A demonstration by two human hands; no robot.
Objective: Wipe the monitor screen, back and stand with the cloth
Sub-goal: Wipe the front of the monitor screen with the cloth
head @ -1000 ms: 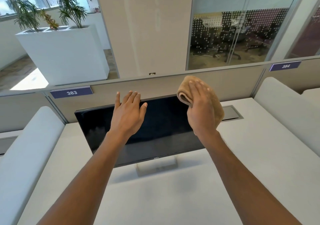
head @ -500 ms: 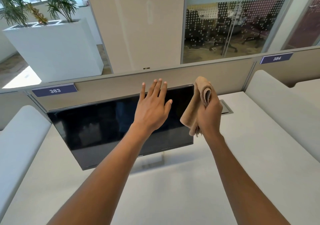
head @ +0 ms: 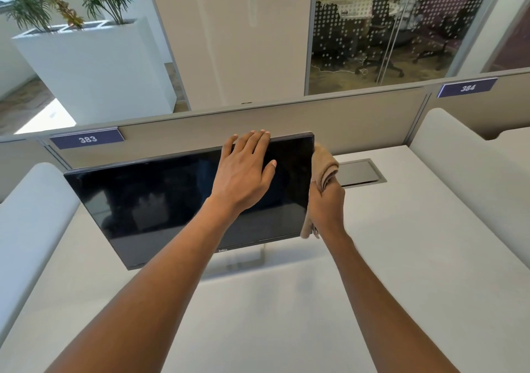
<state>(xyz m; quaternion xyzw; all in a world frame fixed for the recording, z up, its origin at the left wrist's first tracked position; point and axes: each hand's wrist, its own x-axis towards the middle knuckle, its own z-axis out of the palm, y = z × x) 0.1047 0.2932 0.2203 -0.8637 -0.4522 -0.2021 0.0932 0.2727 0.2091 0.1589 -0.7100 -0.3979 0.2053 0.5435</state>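
We read "DELL" on the lower bezel of the monitor [head: 160, 200], and "383" at ten o'clock and "384" at two o'clock on the partition labels [head: 87, 139]. The monitor stands mid-desk [head: 401, 258], tilted. Our left hand [head: 243, 172] lies open and flat on the dark screen near its top edge. Our right hand [head: 327, 203] is closed around the tan cloth [head: 324, 163] against the monitor's right edge. The stand [head: 246, 258] is mostly hidden by our left forearm; the back is out of sight.
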